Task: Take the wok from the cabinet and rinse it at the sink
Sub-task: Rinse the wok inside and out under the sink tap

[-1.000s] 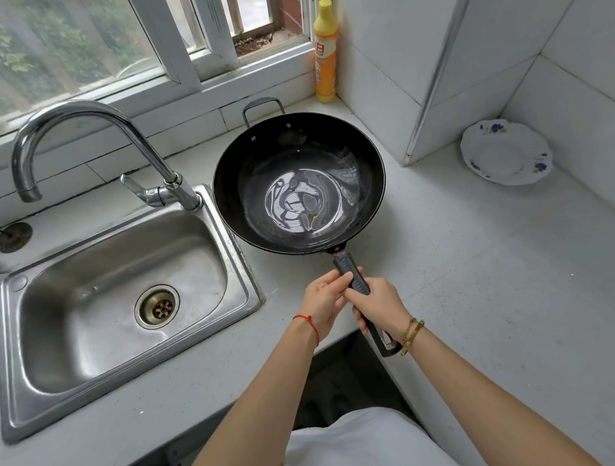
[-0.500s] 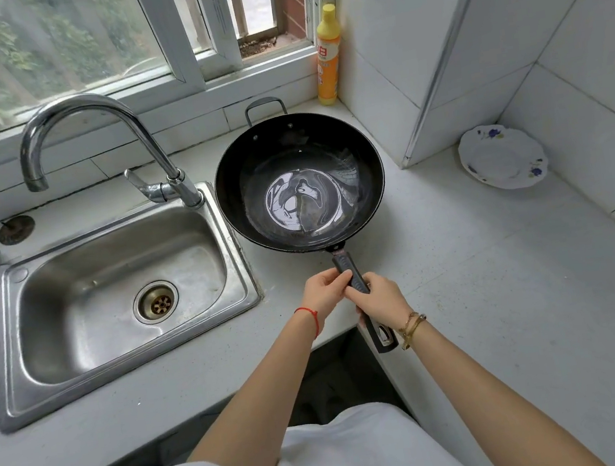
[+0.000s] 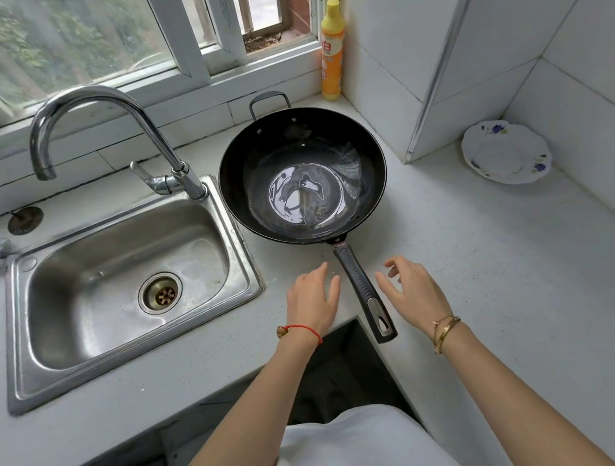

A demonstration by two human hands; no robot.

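- While it rests on the pale speckled tabletop just right of the sink, one round black metal wok holds a shallow pool of water; its single long black handle points toward the person and overhangs the tabletop's edge, and one small loop handle sits at the far rim.
- Two hands flank the long handle without touching it: the left hand, fingers straight and loosely together, and the right hand, fingers relaxed and slightly spread.
- One rectangular stainless steel sink with one drain, and one curved chrome tap behind it.
- One yellow plastic bottle by the window.
- One white flowered plate against the tiled wall.
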